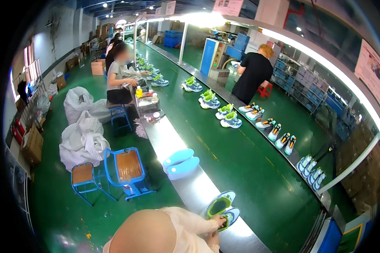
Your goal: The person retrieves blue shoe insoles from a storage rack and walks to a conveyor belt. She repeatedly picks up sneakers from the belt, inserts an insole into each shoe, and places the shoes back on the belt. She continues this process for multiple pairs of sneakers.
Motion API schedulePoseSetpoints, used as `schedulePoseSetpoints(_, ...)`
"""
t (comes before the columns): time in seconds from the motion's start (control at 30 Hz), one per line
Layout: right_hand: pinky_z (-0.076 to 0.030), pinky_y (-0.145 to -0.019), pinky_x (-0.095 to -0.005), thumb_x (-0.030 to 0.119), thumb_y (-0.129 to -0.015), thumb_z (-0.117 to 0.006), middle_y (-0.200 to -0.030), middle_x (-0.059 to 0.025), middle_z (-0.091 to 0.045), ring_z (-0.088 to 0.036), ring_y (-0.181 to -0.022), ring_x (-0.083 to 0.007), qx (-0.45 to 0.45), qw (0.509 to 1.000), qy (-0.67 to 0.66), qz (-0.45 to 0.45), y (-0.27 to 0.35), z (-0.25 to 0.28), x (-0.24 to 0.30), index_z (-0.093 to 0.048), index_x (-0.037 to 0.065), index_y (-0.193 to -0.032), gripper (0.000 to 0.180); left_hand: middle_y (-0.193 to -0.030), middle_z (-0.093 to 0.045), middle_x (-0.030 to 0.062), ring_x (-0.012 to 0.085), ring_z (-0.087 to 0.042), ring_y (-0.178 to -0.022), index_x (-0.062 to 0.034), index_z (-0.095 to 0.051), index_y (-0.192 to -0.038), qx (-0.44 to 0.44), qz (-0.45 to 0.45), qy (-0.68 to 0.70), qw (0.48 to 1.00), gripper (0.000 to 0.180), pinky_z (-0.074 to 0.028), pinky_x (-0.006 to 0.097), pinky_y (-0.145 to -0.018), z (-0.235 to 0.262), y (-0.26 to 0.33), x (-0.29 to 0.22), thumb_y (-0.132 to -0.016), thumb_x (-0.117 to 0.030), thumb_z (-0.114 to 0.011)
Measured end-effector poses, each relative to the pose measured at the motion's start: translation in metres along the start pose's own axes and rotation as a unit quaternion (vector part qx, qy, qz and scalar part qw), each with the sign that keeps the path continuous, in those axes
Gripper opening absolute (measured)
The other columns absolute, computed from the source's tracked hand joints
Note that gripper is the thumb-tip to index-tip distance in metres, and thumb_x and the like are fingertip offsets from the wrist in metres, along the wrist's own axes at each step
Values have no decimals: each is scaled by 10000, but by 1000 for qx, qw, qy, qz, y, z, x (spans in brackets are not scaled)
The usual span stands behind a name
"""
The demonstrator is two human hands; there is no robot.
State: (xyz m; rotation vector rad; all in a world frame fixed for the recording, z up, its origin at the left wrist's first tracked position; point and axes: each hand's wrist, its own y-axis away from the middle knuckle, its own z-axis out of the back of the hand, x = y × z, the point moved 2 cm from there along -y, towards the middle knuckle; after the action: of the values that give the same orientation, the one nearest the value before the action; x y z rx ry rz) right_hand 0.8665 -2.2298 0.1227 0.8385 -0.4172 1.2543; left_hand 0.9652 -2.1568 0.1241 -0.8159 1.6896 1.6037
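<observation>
On the metal ledge right in front of me stands a pair of white-and-blue sneakers with lime-green lining. My left hand [218, 221] is at the opening of the nearer sneaker [232, 215], its fingers closed on the collar and partly hidden in it. Close by, my right hand [213, 240] is at the same sneaker's heel end; its fingers are mostly hidden. The other sneaker [219, 205] lies beside it, opening up, untouched. Further along the ledge is a pair of light-blue insoles [182, 163], lying flat side by side.
A green conveyor belt [215, 147] beyond the ledge carries several sneakers [231, 119]. More shoes [274, 131] line the far ledge. Blue-framed stools [128, 165] and white sacks [83, 139] are at left. One person [121, 74] sits along the line; another [254, 74] stands across it.
</observation>
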Motion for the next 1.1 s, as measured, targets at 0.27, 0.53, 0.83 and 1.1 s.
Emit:
schedulePoseSetpoints(0.27, -440, -679, -440, 481, -728, -614, -865, -158, -606, -572, -788, -365, -206, 974, 92, 18, 21, 9, 36, -574, 42, -984, 510, -735, -628, 196, 345, -614, -699, 4, -648, -786, 269, -347, -535, 722, 281, -475, 430, -630, 39, 66, -66, -731, -251, -545)
schedulePoseSetpoints(0.53, -393, -875, -492, 465, -656, -690, -1161, -171, -512, -478, -1048, -374, -35, 951, 304, -48, -20, -28, 135, -419, 191, -1294, 746, -764, -539, 151, 337, -534, -702, -33, -536, -764, 133, -428, -323, 834, 198, -443, 409, -633, 225, 84, -71, -761, -230, -558)
schedulePoseSetpoints(0.83, -412, -850, -450, 396, -666, -696, -971, -169, -607, -498, -1028, -389, -113, 942, 293, -122, -27, -58, 131, -525, 124, -1090, 532, -703, -551, 72, 158, -512, -500, -54, -511, -814, -219, -116, 150, 957, 120, -423, 264, -423, 631, 58, 54, -734, -80, -596)
schedulePoseSetpoints(1.1, -472, -687, -410, 370, -672, -664, -752, -157, -626, -605, -767, -346, -157, 958, 163, -175, -36, -29, 139, -417, 79, -1291, 727, -775, -554, -3, 114, -534, -675, -101, -552, -881, -436, 68, 434, 786, 110, -450, 238, -516, 809, 81, 175, -792, -161, -578)
